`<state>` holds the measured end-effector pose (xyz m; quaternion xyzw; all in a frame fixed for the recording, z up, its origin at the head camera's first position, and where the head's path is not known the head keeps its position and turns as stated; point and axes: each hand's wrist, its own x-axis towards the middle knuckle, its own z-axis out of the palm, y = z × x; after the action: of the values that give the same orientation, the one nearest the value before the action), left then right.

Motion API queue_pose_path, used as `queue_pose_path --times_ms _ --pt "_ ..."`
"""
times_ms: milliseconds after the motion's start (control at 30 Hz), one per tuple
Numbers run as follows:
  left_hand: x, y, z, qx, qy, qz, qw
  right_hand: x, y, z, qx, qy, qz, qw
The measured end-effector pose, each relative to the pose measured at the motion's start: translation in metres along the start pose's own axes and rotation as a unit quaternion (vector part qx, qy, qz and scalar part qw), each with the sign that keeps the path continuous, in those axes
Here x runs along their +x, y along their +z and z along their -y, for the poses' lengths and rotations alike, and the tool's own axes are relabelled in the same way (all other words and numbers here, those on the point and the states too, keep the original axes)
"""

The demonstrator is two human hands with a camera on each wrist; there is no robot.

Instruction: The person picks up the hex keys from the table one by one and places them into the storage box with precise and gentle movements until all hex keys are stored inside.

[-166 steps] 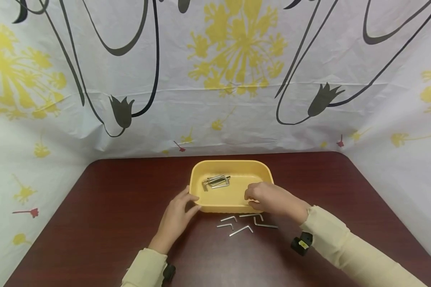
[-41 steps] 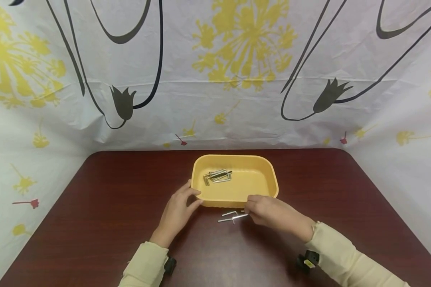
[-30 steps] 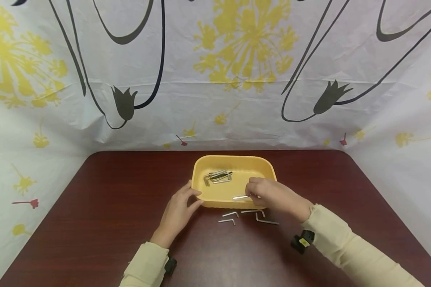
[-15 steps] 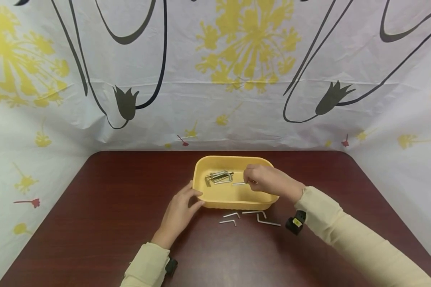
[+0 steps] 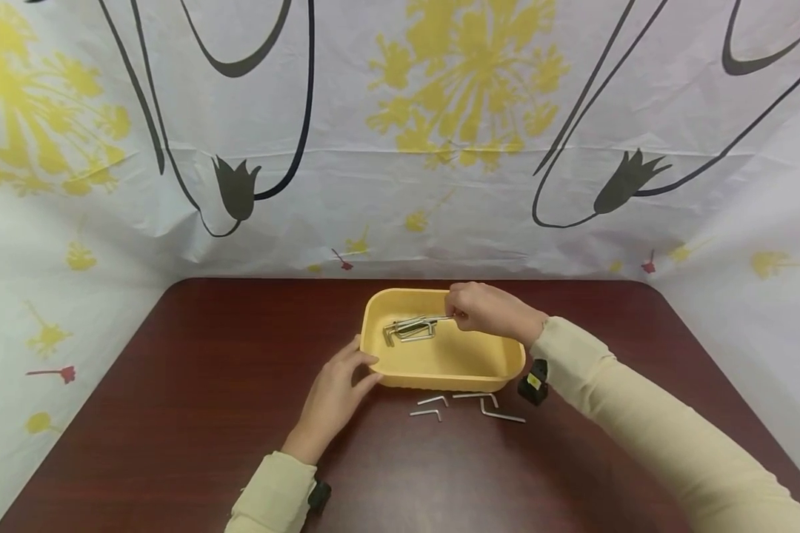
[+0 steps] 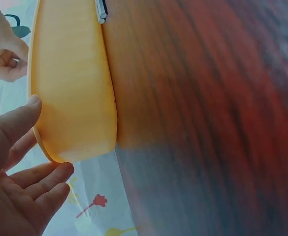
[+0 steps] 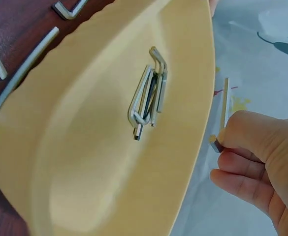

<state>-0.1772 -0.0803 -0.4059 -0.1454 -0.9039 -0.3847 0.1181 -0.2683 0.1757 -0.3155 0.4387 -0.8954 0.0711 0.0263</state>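
A yellow plastic tray (image 5: 450,382) stands on the dark table. At its left front corner my left hand (image 5: 330,400) grips the rim, thumb on one side and fingers on the other in the left wrist view. My right hand (image 5: 492,309) is over the tray's back right part and pinches a silver hex key (image 7: 226,101) between thumb and forefinger, its long arm pointing away from the fingers. A small pile of hex keys (image 7: 148,93) lies inside the tray, left of the right hand in the head view.
Several loose hex keys (image 5: 504,417) lie on the table (image 5: 240,348) just in front of the tray, with short and long arms. Behind the table hangs a white cloth (image 5: 347,185) with yellow and grey flower prints.
My right hand has picked a hex key up from the table in front and carried it back over the tray. The left hand has stayed at the tray's corner.
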Motion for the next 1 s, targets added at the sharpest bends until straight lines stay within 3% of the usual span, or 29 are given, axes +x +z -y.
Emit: queue_pose_path --times_ms 633,1000 --pt "0.002 0.003 0.001 0.007 -0.009 0.008 0.9999 0.034 0.019 -0.030 0.012 -0.022 0.014 1.000" --pt "0.000 0.002 0.001 0.023 -0.007 0.007 0.9997 0.052 0.029 -0.031 0.021 -0.043 0.029 0.998"
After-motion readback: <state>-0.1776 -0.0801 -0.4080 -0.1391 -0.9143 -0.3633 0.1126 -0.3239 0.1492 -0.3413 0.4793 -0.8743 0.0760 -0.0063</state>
